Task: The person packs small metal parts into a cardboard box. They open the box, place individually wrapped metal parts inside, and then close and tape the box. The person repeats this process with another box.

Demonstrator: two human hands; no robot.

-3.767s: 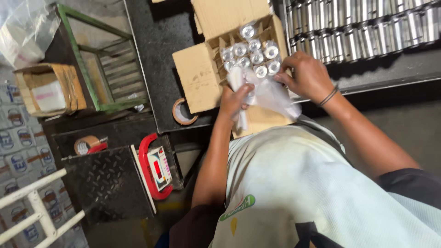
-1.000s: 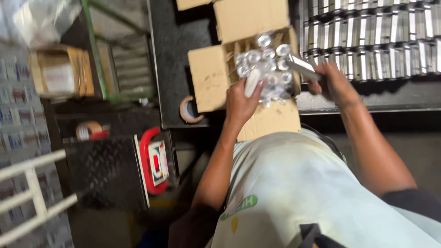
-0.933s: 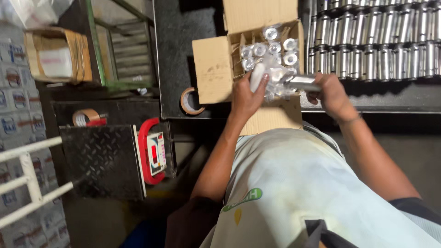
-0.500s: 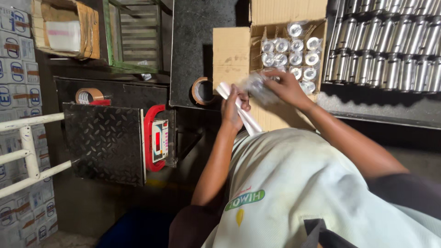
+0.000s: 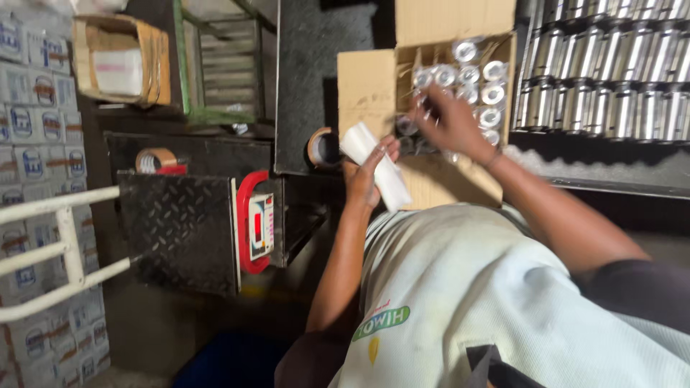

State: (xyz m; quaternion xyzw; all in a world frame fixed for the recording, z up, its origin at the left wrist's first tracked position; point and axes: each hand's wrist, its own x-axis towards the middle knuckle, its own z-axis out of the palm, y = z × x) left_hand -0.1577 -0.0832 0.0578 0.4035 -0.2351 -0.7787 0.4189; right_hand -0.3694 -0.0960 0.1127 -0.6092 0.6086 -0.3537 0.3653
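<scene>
An open cardboard box (image 5: 366,86) stands on a dark table and holds several shiny metal cylinders (image 5: 483,80) set upright. My left hand (image 5: 365,176) grips a white roll of plastic bags (image 5: 377,165) by the box's front flap. My right hand (image 5: 449,122) reaches into the box over the cylinders; it is blurred, and whether it holds one I cannot tell.
Rows of metal cylinders (image 5: 611,72) fill a rack at the right. A tape roll (image 5: 322,148) lies on the table's edge; another tape roll (image 5: 154,159) rests on a black platform scale (image 5: 180,223) with a red-framed display (image 5: 255,223). A small carton (image 5: 118,61) sits at upper left.
My right hand has moved into the box, from above its front flap to over the cylinders. My left hand still holds the white roll. The camera view has shifted.
</scene>
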